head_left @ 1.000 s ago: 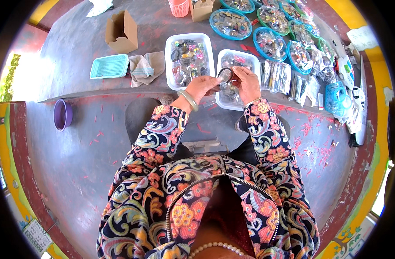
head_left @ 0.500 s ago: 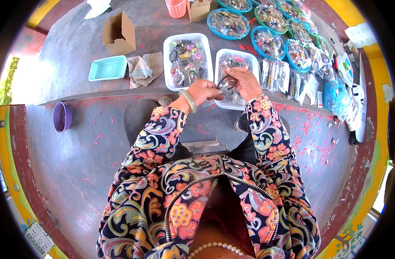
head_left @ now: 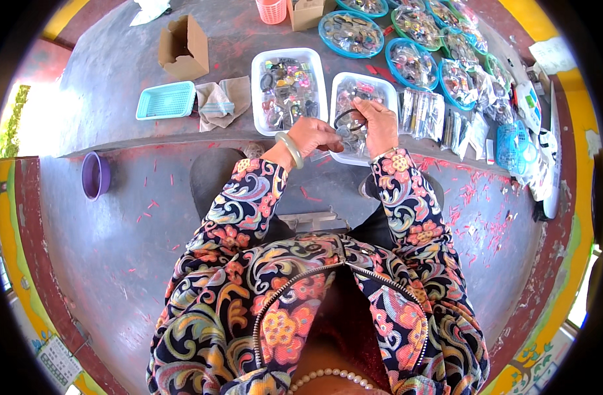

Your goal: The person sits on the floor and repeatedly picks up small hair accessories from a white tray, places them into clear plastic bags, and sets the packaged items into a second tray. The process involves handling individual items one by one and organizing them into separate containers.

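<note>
My right hand (head_left: 378,128) pinches a thin black loop (head_left: 347,113) that looks like a hair tie, above the right white tray (head_left: 394,99). My left hand (head_left: 313,137) is closed, its fingertips just below the loop at the tray's near left corner. What those fingers pinch is too small to make out. Small mixed pieces, some in clear wrapping, fill that tray. Beside it on the left stands a larger white tray (head_left: 256,85) of similar black, pink and yellow pieces.
A teal basket (head_left: 165,101), a cloth (head_left: 222,105) and a cardboard box (head_left: 195,49) are on the left. Several round baskets with bagged goods, including a blue one (head_left: 388,69), stand far right. Flat packets (head_left: 423,114) lie right of the trays. A purple basin (head_left: 95,176) sits lower left.
The black loop has shifted slightly down and right, and now hangs from my right fingertips. My right hand has turned a little; my left hand stays close beside it.
</note>
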A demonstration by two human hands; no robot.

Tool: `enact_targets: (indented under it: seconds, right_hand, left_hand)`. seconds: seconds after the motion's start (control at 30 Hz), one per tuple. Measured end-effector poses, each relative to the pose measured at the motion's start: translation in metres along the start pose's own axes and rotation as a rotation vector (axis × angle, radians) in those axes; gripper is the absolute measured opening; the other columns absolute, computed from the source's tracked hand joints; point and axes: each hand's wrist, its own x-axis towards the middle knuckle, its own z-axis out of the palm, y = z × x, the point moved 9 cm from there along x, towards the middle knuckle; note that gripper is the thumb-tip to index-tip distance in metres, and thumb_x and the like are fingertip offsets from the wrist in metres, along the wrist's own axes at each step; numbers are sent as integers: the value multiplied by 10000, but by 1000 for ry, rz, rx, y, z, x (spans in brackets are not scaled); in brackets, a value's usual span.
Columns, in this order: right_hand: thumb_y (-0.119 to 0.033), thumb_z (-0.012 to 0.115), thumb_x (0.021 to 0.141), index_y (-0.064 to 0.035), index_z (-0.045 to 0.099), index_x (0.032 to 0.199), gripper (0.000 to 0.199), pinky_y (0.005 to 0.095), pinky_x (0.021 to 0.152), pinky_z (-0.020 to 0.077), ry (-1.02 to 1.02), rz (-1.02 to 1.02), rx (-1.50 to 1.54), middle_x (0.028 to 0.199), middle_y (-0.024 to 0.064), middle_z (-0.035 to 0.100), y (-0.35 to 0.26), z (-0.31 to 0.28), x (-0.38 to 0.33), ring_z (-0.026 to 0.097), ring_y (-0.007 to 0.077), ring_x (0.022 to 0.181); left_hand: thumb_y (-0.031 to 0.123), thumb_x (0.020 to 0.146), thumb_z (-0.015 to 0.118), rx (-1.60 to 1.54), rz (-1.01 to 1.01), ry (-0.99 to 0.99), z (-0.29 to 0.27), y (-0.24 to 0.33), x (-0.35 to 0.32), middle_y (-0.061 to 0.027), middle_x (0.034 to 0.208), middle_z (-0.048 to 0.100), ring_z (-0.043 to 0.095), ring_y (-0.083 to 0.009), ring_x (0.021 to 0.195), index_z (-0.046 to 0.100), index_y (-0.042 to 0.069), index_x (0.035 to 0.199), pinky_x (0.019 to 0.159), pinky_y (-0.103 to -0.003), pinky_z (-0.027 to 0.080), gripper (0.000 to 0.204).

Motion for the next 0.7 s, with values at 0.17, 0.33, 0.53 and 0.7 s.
enact_targets:
  seconds: [0.17,0.33,0.53,0.7]
  right_hand:
    - [-174,673,748,19,623,846,222,211,598,423,15,30,-17,780,57,625,8,-1,3,554,106,636]
    - [-149,669,752,15,620,841,193,204,583,452,13,45,12,775,63,623,10,-6,7,553,104,617]
    - [-175,618,797,10,636,868,199,203,574,409,-33,26,-63,770,37,628,9,3,6,545,83,629]
    - [-214,573,826,-63,615,978,219,213,605,376,-16,10,-233,880,17,623,15,-9,14,560,78,766]
  left_hand:
    - [174,767,600,4,-2,3,-2,-4,-2,-93,776,649,605,-136,725,625,-19,841,689,-235,447,209]
    - [183,790,593,-231,78,102,-8,-8,3,-85,786,648,603,-131,743,621,-8,868,682,-219,436,208]
    - [190,785,602,-81,67,189,-20,-15,2,-53,775,649,589,-97,716,648,20,850,615,-231,424,188]
    - [146,791,591,-240,-50,385,-51,-40,1,-77,777,634,598,-138,709,622,-8,872,564,-253,455,176]
